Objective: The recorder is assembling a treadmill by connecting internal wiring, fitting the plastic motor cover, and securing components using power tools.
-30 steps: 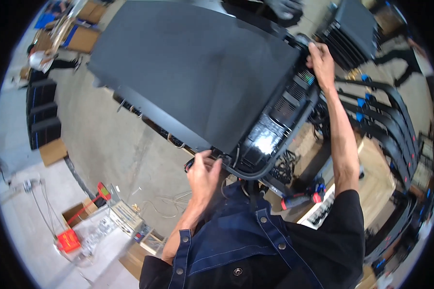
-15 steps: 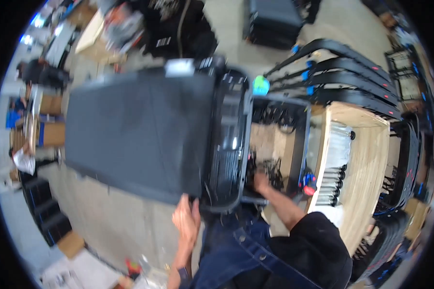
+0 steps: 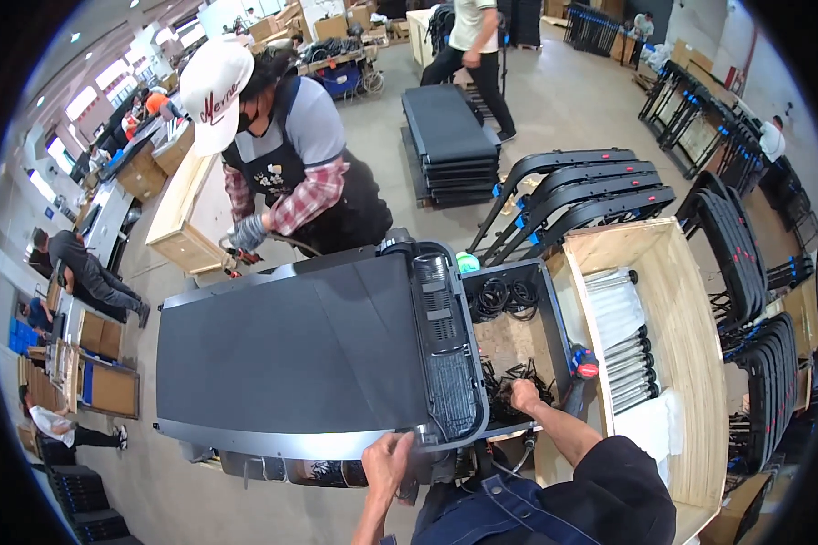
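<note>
A treadmill base [image 3: 291, 345] with a wide black belt lies in front of me, its open motor compartment [image 3: 450, 386] at the right end. My left hand [image 3: 387, 465] is at the near edge beside that compartment, thumb and fingers pressed together; what they hold, if anything, is hidden. To the right, my right hand [image 3: 523, 397] reaches into a dark bin [image 3: 547, 309], fingers closed at a pile of small black parts like screws [image 3: 509, 377]. Coiled black cables [image 3: 507, 298] lie at the bin's far end. A red-and-black power tool [image 3: 583, 363] hangs at its right side.
A wooden crate [image 3: 691, 363] with wrapped metal tubes stands at the right. Black frames [image 3: 591, 195] are stacked beyond it. Across the base, a co-worker [image 3: 286, 173] in a white cap and gloves holds a tool. Stacked treadmill decks [image 3: 450, 136] stand farther back.
My view has tilted up and sharpened, so the bench and bin appear lower and the co-worker shows fully. My left hand is closer to the compartment corner; my right hand is still in the bin.
</note>
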`<state>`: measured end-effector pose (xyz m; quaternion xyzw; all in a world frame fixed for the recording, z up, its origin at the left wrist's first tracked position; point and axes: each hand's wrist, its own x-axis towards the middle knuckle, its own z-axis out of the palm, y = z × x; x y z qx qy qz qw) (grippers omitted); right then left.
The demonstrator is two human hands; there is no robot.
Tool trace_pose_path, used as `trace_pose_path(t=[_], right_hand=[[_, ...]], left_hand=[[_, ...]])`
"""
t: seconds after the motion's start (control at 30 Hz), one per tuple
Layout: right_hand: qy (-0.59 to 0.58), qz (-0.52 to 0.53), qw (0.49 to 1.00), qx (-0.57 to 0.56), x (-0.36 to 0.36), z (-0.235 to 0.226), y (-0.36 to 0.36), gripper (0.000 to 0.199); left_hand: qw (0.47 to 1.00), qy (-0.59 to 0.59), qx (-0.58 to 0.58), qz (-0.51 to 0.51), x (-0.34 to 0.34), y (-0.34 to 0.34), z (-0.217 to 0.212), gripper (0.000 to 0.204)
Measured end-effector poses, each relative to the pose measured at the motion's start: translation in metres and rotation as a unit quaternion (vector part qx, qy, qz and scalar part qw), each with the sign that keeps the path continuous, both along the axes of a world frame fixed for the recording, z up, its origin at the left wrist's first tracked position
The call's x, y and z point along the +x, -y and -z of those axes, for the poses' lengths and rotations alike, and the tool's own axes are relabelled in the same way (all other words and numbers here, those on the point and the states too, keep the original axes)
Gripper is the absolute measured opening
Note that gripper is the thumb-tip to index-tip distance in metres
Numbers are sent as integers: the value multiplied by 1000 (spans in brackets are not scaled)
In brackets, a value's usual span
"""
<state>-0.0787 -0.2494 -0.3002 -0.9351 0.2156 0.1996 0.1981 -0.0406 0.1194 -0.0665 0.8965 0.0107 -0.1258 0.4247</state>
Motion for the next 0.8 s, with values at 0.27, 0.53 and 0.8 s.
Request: trace_pose_path(t=[0.27,0.53,0.8], right_hand=[[217,227,805,503,-19,-240,-116,39],[43,147,770,619,-77,-283,-197,42],[35,31,851,523,-70,-264,-200,29]], left_hand=[[980,0,-184,73,-13,-27,-9,23],[857,-243,-423,162,-51,-26,-40,23],[943,-94,-309,74,-63,-45,-13,16]])
